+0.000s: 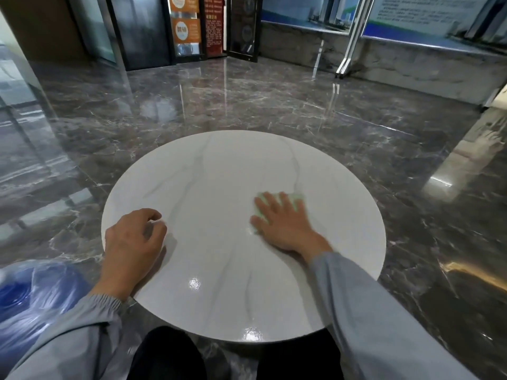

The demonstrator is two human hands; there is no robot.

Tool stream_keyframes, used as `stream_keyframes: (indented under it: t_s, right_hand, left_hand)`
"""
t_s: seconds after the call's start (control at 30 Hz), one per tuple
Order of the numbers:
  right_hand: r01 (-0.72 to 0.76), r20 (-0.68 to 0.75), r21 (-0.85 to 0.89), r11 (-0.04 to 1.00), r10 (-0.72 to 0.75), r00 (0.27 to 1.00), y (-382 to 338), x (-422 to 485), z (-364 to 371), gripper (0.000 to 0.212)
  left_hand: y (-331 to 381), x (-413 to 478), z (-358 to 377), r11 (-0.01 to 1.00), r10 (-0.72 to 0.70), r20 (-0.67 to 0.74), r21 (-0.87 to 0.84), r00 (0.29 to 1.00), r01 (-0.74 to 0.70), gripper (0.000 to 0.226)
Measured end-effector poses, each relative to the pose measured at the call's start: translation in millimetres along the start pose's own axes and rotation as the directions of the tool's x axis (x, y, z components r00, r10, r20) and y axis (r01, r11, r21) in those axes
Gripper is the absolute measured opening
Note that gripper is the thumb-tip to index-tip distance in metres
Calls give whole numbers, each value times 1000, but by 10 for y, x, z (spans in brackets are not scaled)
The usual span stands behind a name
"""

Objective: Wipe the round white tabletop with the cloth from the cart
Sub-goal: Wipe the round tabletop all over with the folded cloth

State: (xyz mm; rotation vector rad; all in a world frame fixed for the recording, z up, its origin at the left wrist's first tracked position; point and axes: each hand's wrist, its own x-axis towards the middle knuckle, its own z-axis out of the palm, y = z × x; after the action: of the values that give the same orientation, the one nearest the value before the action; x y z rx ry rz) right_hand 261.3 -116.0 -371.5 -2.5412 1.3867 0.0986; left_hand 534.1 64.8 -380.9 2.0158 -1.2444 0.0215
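The right hand (279,223) is spread flat, and a pale green cloth (295,199) is pressed under it on the right half of the round white bench (214,270). The left hand (134,239) is rested near the bench's left edge, loosely curled, with nothing held.
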Motion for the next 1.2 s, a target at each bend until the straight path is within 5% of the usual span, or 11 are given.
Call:
stream_keyframes:
  t_s: [0.17, 0.33, 0.4, 0.5, 0.57, 0.67, 0.73, 0.83, 0.97, 1.1, 1.2]
  right_hand:
    - [394, 32, -17, 919, -393, 919, -1003, -565, 382, 67]
    - [467, 18, -11, 884, -467, 884, -705, -780, 312, 67]
    - [372, -7, -47, 927, -373, 928, -280, -627, 176, 69]
    - [31, -67, -63, 998, -36, 997, 641, -392, -52, 66]
    - [-184, -50, -8, 983, 184, 982, 1146, -341, -190, 67]
    - [-297, -6, 35, 954, 298, 955, 1233, -316, -202, 67]
    - [-221, -4, 41, 974, 222, 975, 891, -360, -137, 68]
    - [81, 5, -4, 997, -81, 997, 77, -594, 100, 68]
    - [403, 25, -21, 915, -402, 915, -829, -1170, 426, 67]
    - [445, 4, -26, 895, -445, 895, -681, -1262, 354, 63]
    - [267, -4, -51, 962, -267, 964, -54, -909, 170, 65]
  left_hand:
    - [-17, 20, -4, 1000, -4, 37, -14, 999, 4, 37]
    - [-7, 16, -12, 1000, 13, 43, 14, 999, -14, 39]
    - [2, 14, -16, 999, 30, 50, 39, 998, -32, 37]
    - [0, 15, -20, 998, 39, 48, 39, 998, -40, 35]
    - [8, 14, -18, 998, 56, 52, 35, 997, -58, 36]
    - [46, -5, -18, 993, 95, 61, 60, 994, -99, 33]
    - [94, -10, -21, 990, 118, 72, 73, 990, -123, 29]
    - [101, -7, -34, 986, 137, 83, 84, 987, -143, 26]
    - [37, -5, -8, 981, 154, 95, 103, 984, -163, 23]
    - [-56, 0, 41, 974, 179, 90, 121, 980, -189, 23]
    - [-72, -2, 49, 971, 186, 86, 134, 979, -196, 24]
